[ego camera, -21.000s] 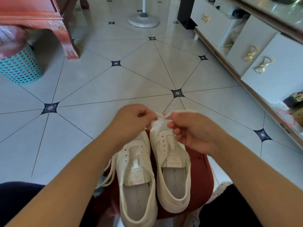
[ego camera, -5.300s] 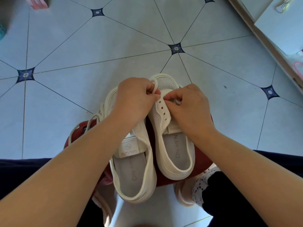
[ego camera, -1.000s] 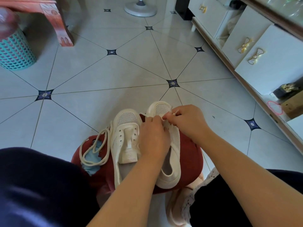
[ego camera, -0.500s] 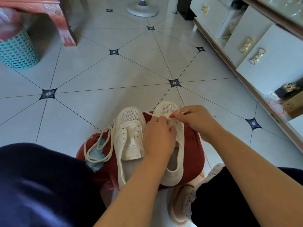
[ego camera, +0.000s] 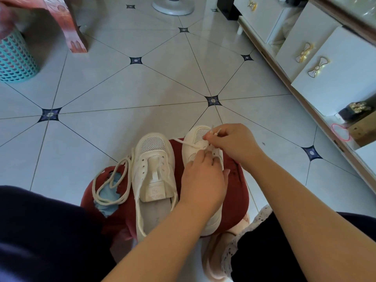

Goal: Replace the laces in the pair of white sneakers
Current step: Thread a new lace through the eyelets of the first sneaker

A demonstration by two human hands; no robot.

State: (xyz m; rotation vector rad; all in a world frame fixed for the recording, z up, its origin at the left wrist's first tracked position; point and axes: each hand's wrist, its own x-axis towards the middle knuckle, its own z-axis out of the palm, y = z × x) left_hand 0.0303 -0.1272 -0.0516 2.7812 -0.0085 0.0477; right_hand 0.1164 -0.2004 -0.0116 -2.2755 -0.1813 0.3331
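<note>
White sneakers (ego camera: 153, 159) — two (one loose lace (ego camera: 109, 180))

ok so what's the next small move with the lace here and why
Probably draw the lace through with the right hand until the slack is gone. That hand pinches the lace's tip just over the toe of the sneaker, the left hand holds that sneaker at its eyelets, and the lace's other end trails loose to the left, so threading seems barely begun.

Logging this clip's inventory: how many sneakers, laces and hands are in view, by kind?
White sneakers: 2 (unlaced sneaker, sneaker being laced)
Laces: 2 (loose lace, threaded lace)
Hands: 2 (left hand, right hand)
Total: 6
</note>
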